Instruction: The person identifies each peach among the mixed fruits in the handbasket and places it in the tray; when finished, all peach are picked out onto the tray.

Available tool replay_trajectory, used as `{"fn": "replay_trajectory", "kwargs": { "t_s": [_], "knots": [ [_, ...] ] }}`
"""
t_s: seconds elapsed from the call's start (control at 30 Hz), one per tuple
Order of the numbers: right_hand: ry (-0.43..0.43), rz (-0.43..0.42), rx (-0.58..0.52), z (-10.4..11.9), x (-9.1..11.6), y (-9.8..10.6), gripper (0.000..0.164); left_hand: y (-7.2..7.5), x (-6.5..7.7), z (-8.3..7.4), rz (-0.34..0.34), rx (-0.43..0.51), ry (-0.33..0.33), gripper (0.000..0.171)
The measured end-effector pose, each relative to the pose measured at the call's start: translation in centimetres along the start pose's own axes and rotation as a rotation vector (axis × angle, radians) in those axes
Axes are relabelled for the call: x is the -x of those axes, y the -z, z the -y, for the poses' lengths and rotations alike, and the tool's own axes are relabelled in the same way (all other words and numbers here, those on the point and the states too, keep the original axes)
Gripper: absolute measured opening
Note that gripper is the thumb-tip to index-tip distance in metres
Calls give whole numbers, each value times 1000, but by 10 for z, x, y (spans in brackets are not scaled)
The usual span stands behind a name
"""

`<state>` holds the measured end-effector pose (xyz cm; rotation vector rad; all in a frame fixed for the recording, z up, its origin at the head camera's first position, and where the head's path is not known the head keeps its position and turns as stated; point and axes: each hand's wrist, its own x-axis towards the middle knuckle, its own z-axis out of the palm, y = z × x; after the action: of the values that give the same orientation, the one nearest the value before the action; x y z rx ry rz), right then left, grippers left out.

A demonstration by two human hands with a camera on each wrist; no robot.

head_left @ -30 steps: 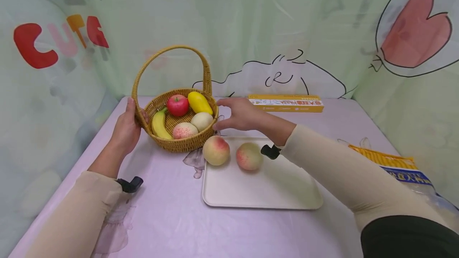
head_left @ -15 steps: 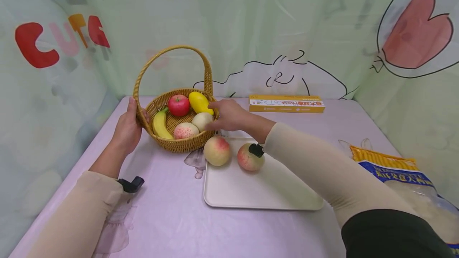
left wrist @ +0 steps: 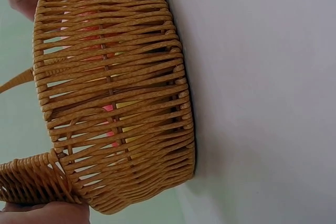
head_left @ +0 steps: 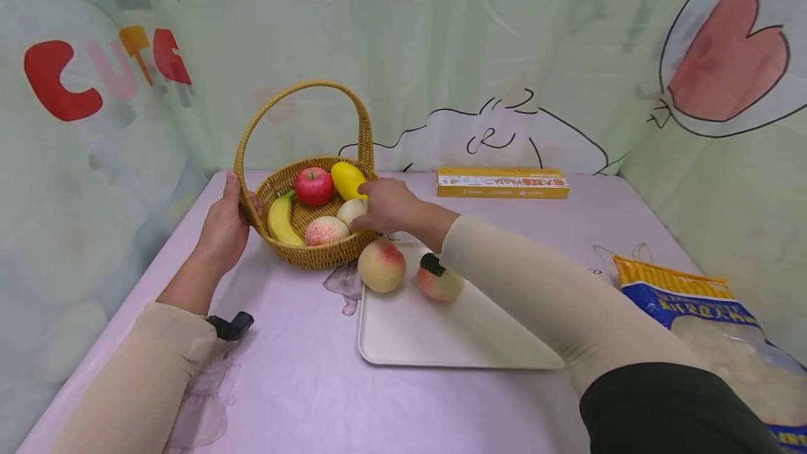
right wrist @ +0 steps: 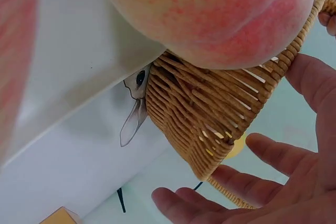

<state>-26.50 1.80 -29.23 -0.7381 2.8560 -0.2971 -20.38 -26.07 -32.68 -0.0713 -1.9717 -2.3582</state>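
Observation:
In the head view my left hand (head_left: 222,233) grips the round wicker basket (head_left: 318,256) where its tall handle meets the left rim. Inside lie a banana (head_left: 281,219), a red apple (head_left: 314,186), a yellow mango-like fruit (head_left: 347,179), a pink-speckled peach (head_left: 326,230) and a pale round fruit (head_left: 350,211). My right hand (head_left: 397,209) reaches over the right rim, its fingertips by the pale and yellow fruit. Spread, extended fingers show in the right wrist view, the thumb passing behind the rim. Whether they touch a fruit is hidden.
A white tray (head_left: 454,345) stands right of the basket, bearing a peach (head_left: 382,266) and a second peach (head_left: 444,287) partly behind the right wrist. A yellow pasta box (head_left: 503,183) lies at the back. At the right edge is a plastic bag (head_left: 712,328).
My right hand has moved left, from beside the basket's right rim to over it, above the fruit. The left hand and basket have stayed in place.

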Motion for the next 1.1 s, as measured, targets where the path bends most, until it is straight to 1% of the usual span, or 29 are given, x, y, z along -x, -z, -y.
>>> {"fn": "replay_trajectory", "kwargs": {
  "t_s": [0.27,0.4,0.57,0.73,0.9,1.1],
  "knots": [
    [-67,33,80,11,1,-2,73,0,-1,1,2,6,-3,58],
    [-90,33,82,14,2,-1,71,0,-1,1,4,13,-4,57],
    [-85,28,96,14,2,-2,69,0,-1,1,3,17,-6,57],
    [-66,35,113,14,-2,-2,63,-1,-2,0,-1,33,-20,54],
    [-60,56,77,12,-6,-3,56,-1,-2,0,-5,34,-17,54],
    [-64,81,64,11,-14,-5,53,-2,-1,-1,-11,9,-5,57]
  ]
}}
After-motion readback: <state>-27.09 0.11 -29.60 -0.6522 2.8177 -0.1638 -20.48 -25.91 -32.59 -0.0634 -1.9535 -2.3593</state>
